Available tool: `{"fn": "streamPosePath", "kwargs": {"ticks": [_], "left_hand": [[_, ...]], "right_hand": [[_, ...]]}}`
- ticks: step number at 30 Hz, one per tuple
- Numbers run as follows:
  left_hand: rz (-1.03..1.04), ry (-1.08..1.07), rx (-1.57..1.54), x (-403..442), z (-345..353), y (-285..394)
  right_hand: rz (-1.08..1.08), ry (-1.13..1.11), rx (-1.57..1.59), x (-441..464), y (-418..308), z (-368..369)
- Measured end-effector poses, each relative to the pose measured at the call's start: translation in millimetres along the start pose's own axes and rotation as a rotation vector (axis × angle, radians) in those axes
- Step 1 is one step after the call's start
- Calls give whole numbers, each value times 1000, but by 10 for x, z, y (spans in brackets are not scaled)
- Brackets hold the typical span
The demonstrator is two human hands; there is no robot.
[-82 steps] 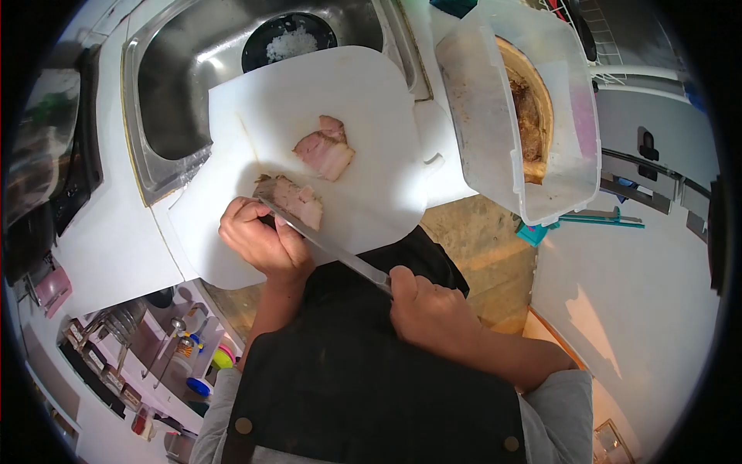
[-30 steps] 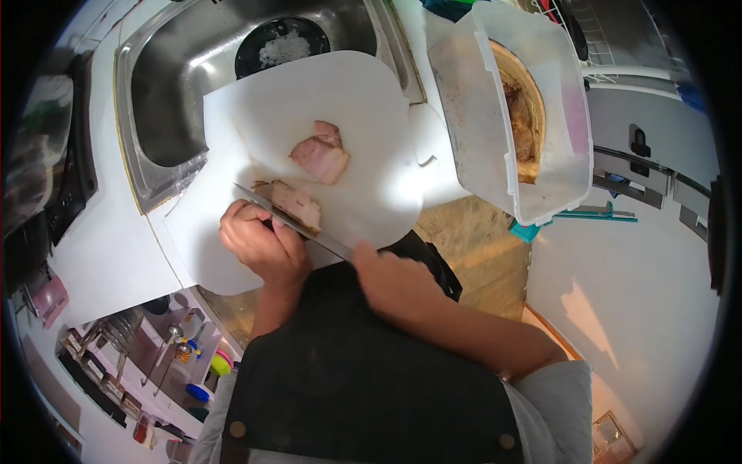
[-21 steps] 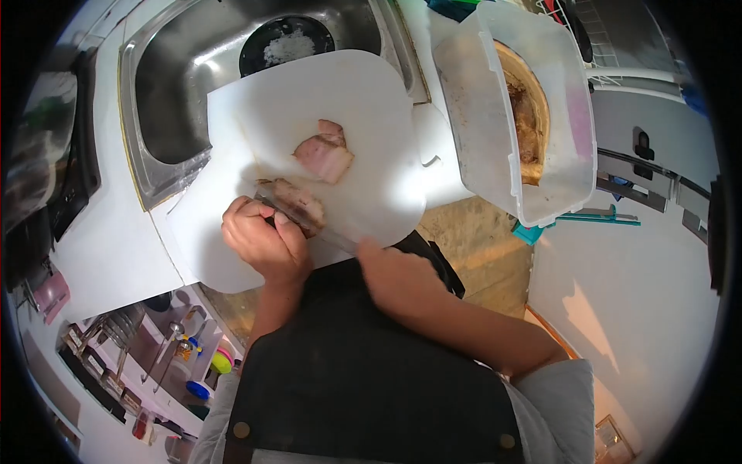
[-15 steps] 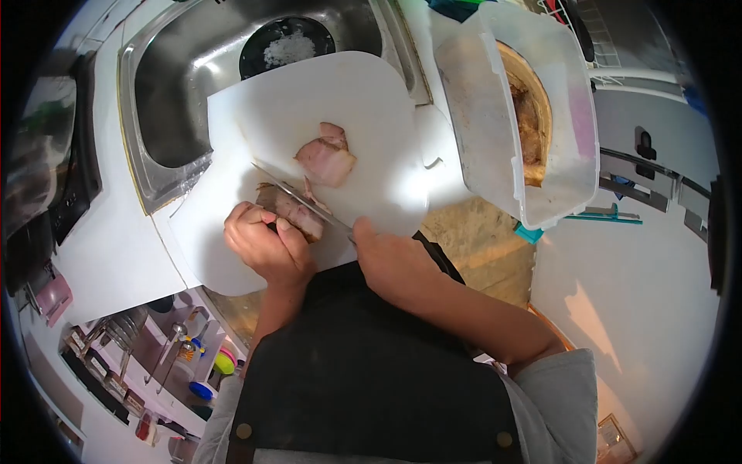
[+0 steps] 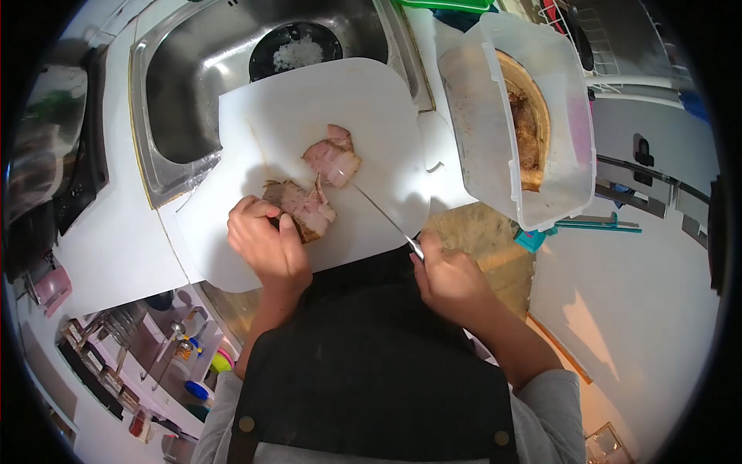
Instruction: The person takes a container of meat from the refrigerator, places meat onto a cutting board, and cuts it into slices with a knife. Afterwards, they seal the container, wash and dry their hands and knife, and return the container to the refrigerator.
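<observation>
While a white board (image 5: 263, 116) overlaps the sink (image 5: 182, 100) | left hand (image 5: 267, 243) pinches meat (image 5: 308, 213) | right hand (image 5: 456, 282) grips knife (image 5: 416, 247) | brown floor (image 5: 502, 247) below

Kitchen: stainless steel sink (image 5: 182, 116) set in white counter (image 5: 108, 255); cutting board (image 5: 239, 147); ladles (image 5: 177, 332) on lower shelving.

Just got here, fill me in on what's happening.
A person's left hand steadies a chunk of meat on a white board. The right hand holds a knife, its blade clear of the chunk. Cut meat lies just beyond, and more meat sits in a plastic tub.
</observation>
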State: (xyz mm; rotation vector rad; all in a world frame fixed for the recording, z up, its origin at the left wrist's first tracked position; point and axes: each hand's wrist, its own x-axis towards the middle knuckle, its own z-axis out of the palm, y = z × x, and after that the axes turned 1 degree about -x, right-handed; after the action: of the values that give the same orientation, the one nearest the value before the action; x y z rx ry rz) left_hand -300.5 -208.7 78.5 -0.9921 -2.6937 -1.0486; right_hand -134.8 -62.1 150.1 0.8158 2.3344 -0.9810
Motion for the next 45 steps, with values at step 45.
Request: {"fn": "streamPosePath", "kwargs": {"ticks": [45], "left_hand": [[71, 87, 86, -1, 135, 59]], "right_hand": [[-72, -149, -66, 317, -228, 327]]}}
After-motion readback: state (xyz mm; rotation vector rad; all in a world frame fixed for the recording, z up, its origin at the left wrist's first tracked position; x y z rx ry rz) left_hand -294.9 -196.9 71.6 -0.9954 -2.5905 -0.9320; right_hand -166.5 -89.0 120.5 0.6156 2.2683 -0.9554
